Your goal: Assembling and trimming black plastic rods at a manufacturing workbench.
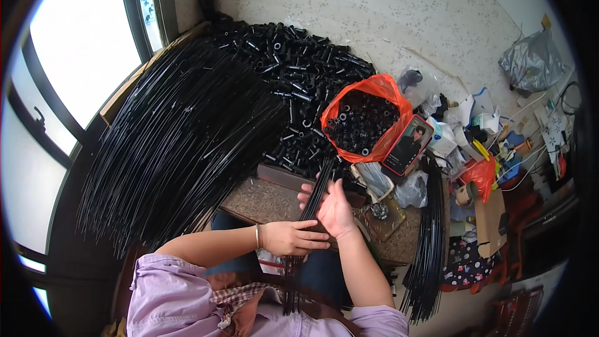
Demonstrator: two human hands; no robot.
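A bundle of thin black rods [291,284] runs from the table's front edge down over my lap. My left hand [293,238], with a bangle at the wrist, lies across the bundle with its fingers reaching over it; its thumb is hidden. Just above, my right hand [335,212] is turned palm up and cradles the bundle's upper part, fingers behind and thumb to the right. Past the hands, the rods' upper ends reach small black tubular parts [293,143] heaped on the table.
A large fan of black rods [187,131] covers the left side. An orange-red bag [399,97] of black parts stands right of centre, beside a phone [409,145] playing video. More rods [427,243] hang over the table's right end. Clutter and a cardboard box [491,224] lie further right.
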